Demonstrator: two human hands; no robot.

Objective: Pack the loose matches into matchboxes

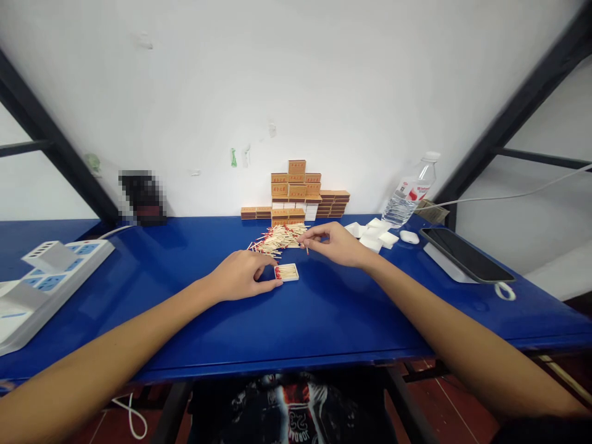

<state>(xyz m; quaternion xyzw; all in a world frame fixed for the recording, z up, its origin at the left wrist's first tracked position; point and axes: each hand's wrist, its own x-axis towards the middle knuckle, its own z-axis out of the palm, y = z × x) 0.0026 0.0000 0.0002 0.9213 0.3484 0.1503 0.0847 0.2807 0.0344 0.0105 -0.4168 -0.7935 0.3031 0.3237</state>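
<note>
In the head view: reaches with both hands over a glossy blue surface. Holds a small white tray by its left end in the left hand, with the grip opened about as wide as the tray's short side, thumb at the near corner and fingertip at the far one. Has that tray lying flat, just in front of a loose pile of matches, with its long axis running left to right. Shows a row of matches inside, laid along the same axis, with red heads toward the left hand and bare ends pointing right.

Pinches a single match in the right hand, with the grip closed to thumb and forefinger, beside the pile's right edge and farther back than the tray. Appears to point its red head downward; cannot tell the stick's full line, mostly covered by the fingers.

Has orange-brown matchboxes stacked behind the pile, near the white wall. Includes, beyond the right hand, several white trays, a clear bottle, a white case and a phone.
</note>
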